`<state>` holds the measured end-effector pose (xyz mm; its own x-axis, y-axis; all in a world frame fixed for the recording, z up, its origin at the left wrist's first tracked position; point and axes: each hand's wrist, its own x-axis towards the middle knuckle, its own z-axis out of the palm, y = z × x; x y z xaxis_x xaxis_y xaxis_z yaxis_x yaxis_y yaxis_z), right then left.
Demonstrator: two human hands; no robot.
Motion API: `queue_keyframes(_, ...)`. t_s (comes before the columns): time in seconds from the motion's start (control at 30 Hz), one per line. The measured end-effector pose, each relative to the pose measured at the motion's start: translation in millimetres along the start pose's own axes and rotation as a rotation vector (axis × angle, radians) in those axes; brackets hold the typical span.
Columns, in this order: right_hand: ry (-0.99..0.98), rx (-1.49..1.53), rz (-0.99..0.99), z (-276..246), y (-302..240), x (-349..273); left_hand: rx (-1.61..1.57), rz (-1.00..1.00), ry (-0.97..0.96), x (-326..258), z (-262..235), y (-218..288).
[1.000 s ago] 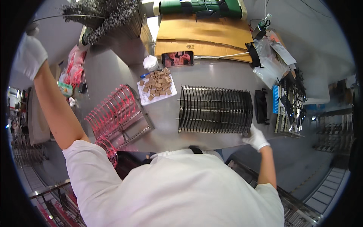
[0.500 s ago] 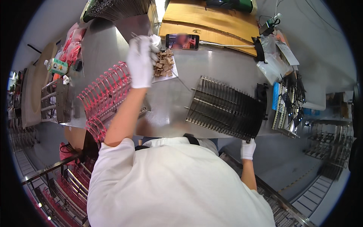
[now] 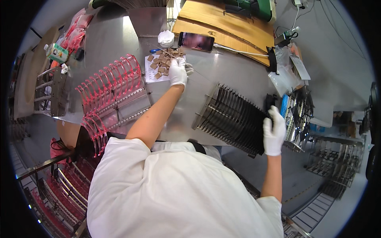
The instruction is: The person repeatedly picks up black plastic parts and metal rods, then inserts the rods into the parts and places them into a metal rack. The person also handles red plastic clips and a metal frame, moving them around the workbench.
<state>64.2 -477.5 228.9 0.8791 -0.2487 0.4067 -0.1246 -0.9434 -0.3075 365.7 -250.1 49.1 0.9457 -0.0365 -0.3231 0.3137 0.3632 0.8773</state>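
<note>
With my left hand [image 3: 178,72] pinching a thin wire just beside the brown squares [image 3: 163,63], it could sweep them off their paper while my right hand [image 3: 274,131], gripping the dark rack [image 3: 232,119], drags it.

A steel worktop [image 3: 119,31] shone under overhead light, with flattened brown cardboard [image 3: 222,23] at its far edge. Grey floor [image 3: 341,71] spread to the right, where metal wire racks [image 3: 329,166] stood.
</note>
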Motion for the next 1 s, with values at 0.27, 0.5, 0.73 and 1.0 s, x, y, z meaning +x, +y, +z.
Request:
queue_keyframes(0.27, -0.492, -0.059, -0.651, 66.2, -25.0, 75.4, -0.007, -0.114, 0.008, -3.3, 6.4, -8.8)
queue_keyframes(0.5, -0.552, 0.002, -0.674, 79.2, -24.9, 81.1, -0.068, -0.138, 0.011, -3.2, 3.3, -10.1)
queue_keyframes(0.73, -0.549, 0.015, -0.676, 80.7, -24.0, 82.0, -0.133, -0.215, -0.043, -48.7, 31.8, -33.9)
queue_keyframes(1.0, -0.512, 0.022, -0.687, 82.2, -21.2, 81.8, -0.095, -0.305, 0.039, -23.5, 2.7, 23.6)
